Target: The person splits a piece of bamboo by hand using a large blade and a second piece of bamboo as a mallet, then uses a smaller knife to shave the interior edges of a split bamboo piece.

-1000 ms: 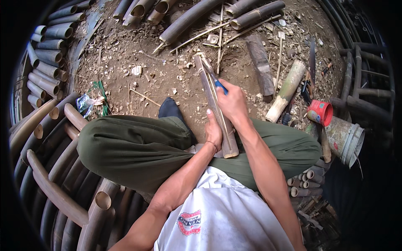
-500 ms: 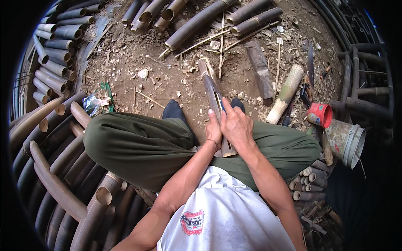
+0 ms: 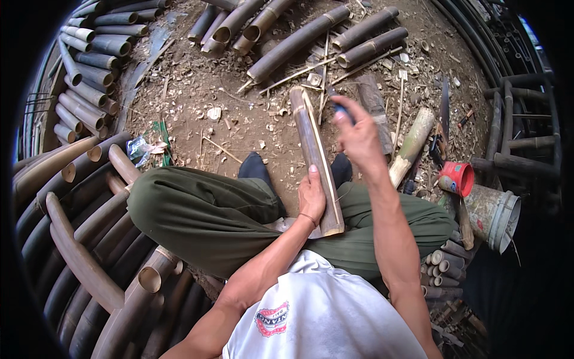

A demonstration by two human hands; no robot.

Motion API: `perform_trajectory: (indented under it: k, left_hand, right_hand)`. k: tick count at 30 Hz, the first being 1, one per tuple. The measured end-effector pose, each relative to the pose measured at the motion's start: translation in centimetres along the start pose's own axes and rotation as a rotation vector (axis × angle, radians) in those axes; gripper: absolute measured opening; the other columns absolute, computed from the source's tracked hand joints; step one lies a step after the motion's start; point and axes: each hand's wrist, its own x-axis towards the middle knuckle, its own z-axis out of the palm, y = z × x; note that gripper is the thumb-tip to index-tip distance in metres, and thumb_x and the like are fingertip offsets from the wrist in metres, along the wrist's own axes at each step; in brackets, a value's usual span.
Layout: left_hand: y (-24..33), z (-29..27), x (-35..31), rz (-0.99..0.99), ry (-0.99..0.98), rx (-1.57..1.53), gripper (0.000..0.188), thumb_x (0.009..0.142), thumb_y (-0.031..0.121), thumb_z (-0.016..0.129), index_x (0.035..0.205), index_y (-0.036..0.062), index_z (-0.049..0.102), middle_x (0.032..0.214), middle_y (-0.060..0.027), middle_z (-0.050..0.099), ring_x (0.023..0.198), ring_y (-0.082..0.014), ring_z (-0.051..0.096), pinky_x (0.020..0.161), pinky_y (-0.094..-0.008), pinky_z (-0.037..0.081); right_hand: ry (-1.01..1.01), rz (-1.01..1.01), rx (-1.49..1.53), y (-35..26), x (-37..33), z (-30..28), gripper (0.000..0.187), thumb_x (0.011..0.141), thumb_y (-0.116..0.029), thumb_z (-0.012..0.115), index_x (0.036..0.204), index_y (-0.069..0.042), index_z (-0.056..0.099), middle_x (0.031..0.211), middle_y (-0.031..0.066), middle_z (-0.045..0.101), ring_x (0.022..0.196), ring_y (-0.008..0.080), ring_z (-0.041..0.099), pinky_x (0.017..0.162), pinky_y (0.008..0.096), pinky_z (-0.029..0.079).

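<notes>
A split length of bamboo (image 3: pixel 312 140) stands between my knees, its near end at my lap and its far end slanting away over the dirt. A pale cut edge runs along its right side. My left hand (image 3: pixel 312 196) is closed around its lower part, thumb lying along the top. Off to the right and apart from the bamboo, my right hand (image 3: pixel 360 137) is raised, smeared by motion. Its fingers are curled on a blue-handled tool (image 3: pixel 342 112), whose working end is too blurred to make out.
Bamboo tubes (image 3: pixel 299 45) lie on the chip-strewn ground ahead. More are stacked at the far left, with a bamboo frame (image 3: pixel 84 257) at near left. To the right are a pale bamboo piece (image 3: pixel 412 143), a saw (image 3: pixel 445 107), a red can (image 3: pixel 456 179) and a bucket (image 3: pixel 493 216).
My right hand has come off the bamboo and swung up and to the right with the blue-handled tool. The bamboo has turned, showing more of its dark outer face; my left hand keeps hold.
</notes>
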Motion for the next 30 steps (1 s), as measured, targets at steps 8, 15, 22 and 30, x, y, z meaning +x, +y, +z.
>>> perform_trajectory:
  k: [8, 15, 22, 30]
  left_hand:
    - [7.8, -1.0, -1.3, 0.952, 0.471, 0.364, 0.057, 0.091, 0.027, 0.065, 0.137, 0.0040, 0.042, 0.118, -0.0177, 0.054, 0.107, -0.0333, 0.055, 0.094, -0.0400, 0.043]
    - [7.4, -3.6, 1.0, -0.123, -0.201, -0.760, 0.067, 0.095, 0.060, 0.042, 0.129, 0.0032, 0.053, 0.106, -0.0122, 0.064, 0.096, -0.0256, 0.064, 0.088, -0.0427, 0.051]
    - [1.8, 0.1, -1.0, -0.405, -0.470, -0.720, 0.075, 0.087, 0.076, 0.041, 0.093, 0.0035, 0.060, 0.077, -0.0112, 0.063, 0.064, -0.0242, 0.066, 0.059, -0.0426, 0.059]
    - [-1.0, 2.8, -1.3, -0.337, -0.241, -0.524, 0.074, 0.093, 0.071, 0.034, 0.107, 0.0044, 0.062, 0.089, -0.0106, 0.066, 0.078, -0.0207, 0.066, 0.074, -0.0373, 0.056]
  right_hand:
    - [-0.223, -0.220, 0.150, -7.0, 6.2, -5.9, 0.061, 0.075, -0.049, 0.078, 0.111, 0.000, 0.067, 0.103, 0.0091, 0.067, 0.097, 0.0184, 0.061, 0.086, 0.0316, 0.046]
    - [-0.305, -0.774, -0.393, -3.8, -2.4, -5.6, 0.062, 0.068, -0.015, 0.082, 0.127, -0.012, 0.060, 0.127, 0.0172, 0.044, 0.112, 0.0355, 0.055, 0.094, 0.0387, 0.050]
    - [-0.060, -0.378, -0.324, 0.6, -13.9, -8.0, 0.058, 0.082, 0.001, 0.060, 0.139, -0.007, 0.048, 0.116, 0.0217, 0.054, 0.106, 0.0353, 0.058, 0.094, 0.0377, 0.046]
    - [0.044, -0.011, -0.307, 4.4, -18.3, -4.0, 0.038, 0.090, -0.009, 0.058, 0.127, -0.002, 0.059, 0.089, 0.0204, 0.060, 0.077, 0.0362, 0.060, 0.072, 0.0404, 0.048]
